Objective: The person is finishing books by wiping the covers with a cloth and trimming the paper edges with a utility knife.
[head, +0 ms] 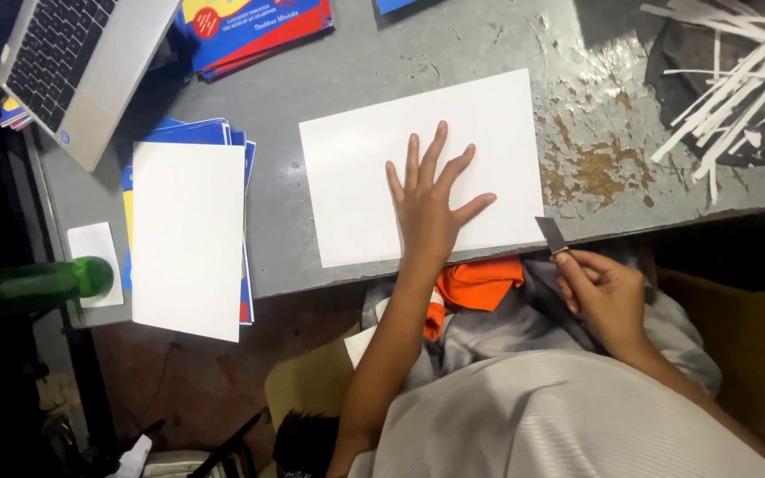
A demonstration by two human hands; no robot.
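Left hand (431,208) lies flat, fingers spread, on an uncut white sheet (356,168) mid-frame; right hand (604,292) pinches a small blade (552,235) just off its lower right corner; strips (728,80) piled upper right

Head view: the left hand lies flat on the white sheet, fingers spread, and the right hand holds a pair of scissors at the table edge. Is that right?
Not quite. In the head view the right hand holds a small flat blade, not scissors. The rest stands: the left hand lies flat, fingers spread, on the white sheet.
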